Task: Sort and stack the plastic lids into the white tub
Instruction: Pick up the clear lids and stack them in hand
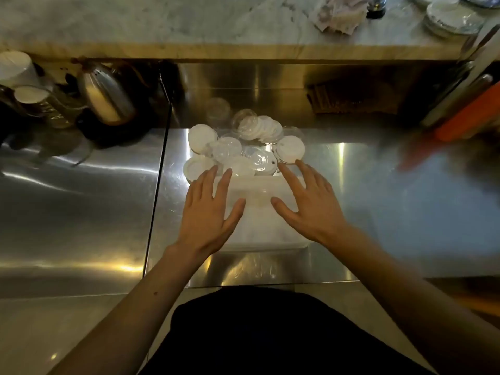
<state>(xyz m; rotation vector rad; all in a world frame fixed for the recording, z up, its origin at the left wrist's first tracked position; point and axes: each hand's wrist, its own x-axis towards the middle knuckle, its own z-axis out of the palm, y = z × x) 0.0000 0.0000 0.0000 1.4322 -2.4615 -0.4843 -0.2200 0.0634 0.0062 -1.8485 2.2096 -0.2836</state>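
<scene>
From the head camera, both hands are reaching forward over a white tub [259, 234] that is sitting on a stainless steel counter [378, 207]. The left hand [208, 212] is hovering palm down with its fingers spread and nothing in its grasp; its fingertips are lying at the far rim of the tub, just beside a white lid [196, 167]. The right hand [311, 201] is spread flat in the same way, empty too, its index fingertip reaching almost to another white lid [290, 149] at the right edge of the heap. Whether either palm is touching the tub I cannot tell.

The pile of plastic lids [244, 146] is lying on the counter directly beyond the tub — a loose jumble of opaque white lids and clear domed ones, some overlapping, some leaning on each other. None of them is showing inside the tub; what can be seen of its interior between the hands is looking bare and pale.

To the left a metal kettle [105, 96] is standing on a dark base, with a stack of paper cups [19, 67] beside it. A marble ledge [189, 20] is running across the top, carrying a stack of plates [451, 18] at the far right. An orange object [470, 112] — blurred — is leaning in at the right edge.
</scene>
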